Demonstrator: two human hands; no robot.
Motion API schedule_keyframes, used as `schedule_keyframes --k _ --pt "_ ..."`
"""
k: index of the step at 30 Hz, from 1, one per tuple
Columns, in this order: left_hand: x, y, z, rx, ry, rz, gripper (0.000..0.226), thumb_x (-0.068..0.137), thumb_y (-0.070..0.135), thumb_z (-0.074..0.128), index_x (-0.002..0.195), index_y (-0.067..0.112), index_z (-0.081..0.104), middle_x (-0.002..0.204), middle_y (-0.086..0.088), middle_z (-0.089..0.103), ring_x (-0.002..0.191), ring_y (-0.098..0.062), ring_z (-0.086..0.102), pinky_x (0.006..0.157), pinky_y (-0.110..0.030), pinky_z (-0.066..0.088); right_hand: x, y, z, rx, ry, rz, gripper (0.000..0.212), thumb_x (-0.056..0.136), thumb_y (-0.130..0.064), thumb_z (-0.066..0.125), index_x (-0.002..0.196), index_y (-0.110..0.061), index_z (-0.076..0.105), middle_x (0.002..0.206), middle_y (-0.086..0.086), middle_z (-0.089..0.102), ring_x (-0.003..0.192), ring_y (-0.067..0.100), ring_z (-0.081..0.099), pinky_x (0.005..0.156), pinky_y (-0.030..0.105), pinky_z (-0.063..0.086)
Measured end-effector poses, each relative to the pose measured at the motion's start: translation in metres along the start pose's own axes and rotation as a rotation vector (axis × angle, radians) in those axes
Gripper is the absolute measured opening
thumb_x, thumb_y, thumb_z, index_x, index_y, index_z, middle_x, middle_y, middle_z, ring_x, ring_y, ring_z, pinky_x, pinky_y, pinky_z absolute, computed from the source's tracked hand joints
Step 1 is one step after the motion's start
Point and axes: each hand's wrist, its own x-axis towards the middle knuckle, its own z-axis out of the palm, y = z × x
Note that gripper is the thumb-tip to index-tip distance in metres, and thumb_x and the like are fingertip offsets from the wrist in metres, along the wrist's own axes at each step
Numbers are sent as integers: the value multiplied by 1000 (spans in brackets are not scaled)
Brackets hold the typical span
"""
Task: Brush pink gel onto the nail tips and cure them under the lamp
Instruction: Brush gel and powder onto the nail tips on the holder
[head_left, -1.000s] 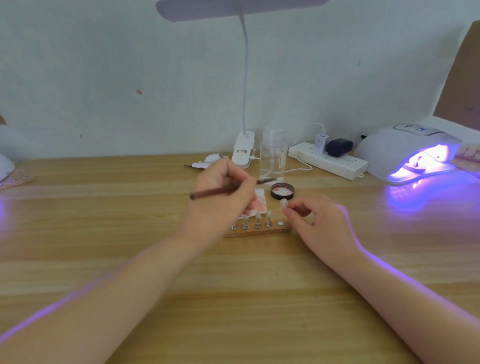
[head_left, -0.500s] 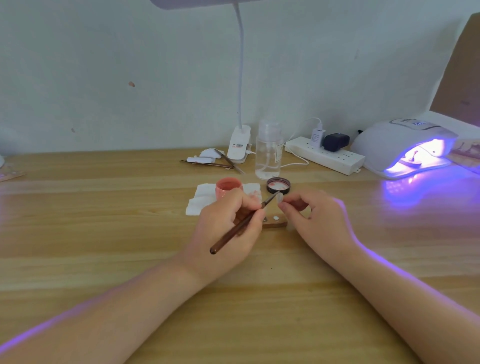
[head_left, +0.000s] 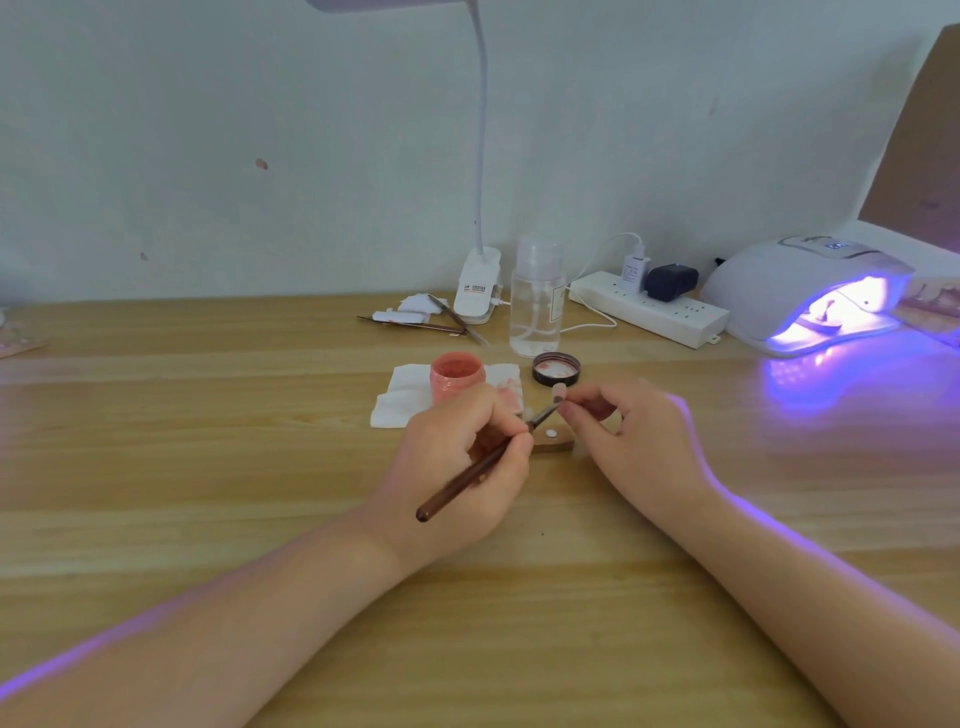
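My left hand (head_left: 457, 462) grips a brown-handled brush (head_left: 478, 467), its bristle end touching a small nail tip (head_left: 559, 391). My right hand (head_left: 634, 436) pinches that nail tip by its stand, just above a wooden holder (head_left: 553, 441) that my hands mostly hide. An open pink gel jar (head_left: 456, 375) stands on white wipes (head_left: 400, 395) behind my left hand. Its black lid (head_left: 556, 369) lies beside it. The white curing lamp (head_left: 810, 291) glows purple at the far right with something inside.
A clear liquid bottle (head_left: 537, 296), a clip-on desk lamp (head_left: 478, 286) and a power strip (head_left: 649, 309) line the back of the wooden table (head_left: 208, 441). Spare tools and wipes (head_left: 421, 322) lie left of the desk lamp's base.
My left hand swung the brush from pointing sideways above the holder down to the nail tip held by my right hand. The tip now looks pinker. The camera drifted slightly.
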Motion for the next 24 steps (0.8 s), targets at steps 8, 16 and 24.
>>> schedule_keyframes --k 8,16,24 --pt "-1 0 3 -29 64 -46 13 83 -3 63 81 8 57 67 11 63 78 18 59 72 0 40 0 -1 0 38 13 -1 5 84 -24 70 81 -22 74 67 -18 60 81 -3 53 64 2 33" --pt "1 0 2 -17 29 -35 14 82 4 63 76 15 58 69 11 58 56 4 53 56 -3 35 -1 -2 -2 6 6 -14 5 85 -20 69 84 -21 75 69 -15 61 77 4 53 65 3 32" --pt "0 2 1 -38 46 -57 22 84 -2 63 77 17 54 69 17 60 57 9 54 61 0 37 1 0 0 -38 24 -28 4 84 -20 70 86 -20 75 74 -14 63 82 8 55 69 4 34"
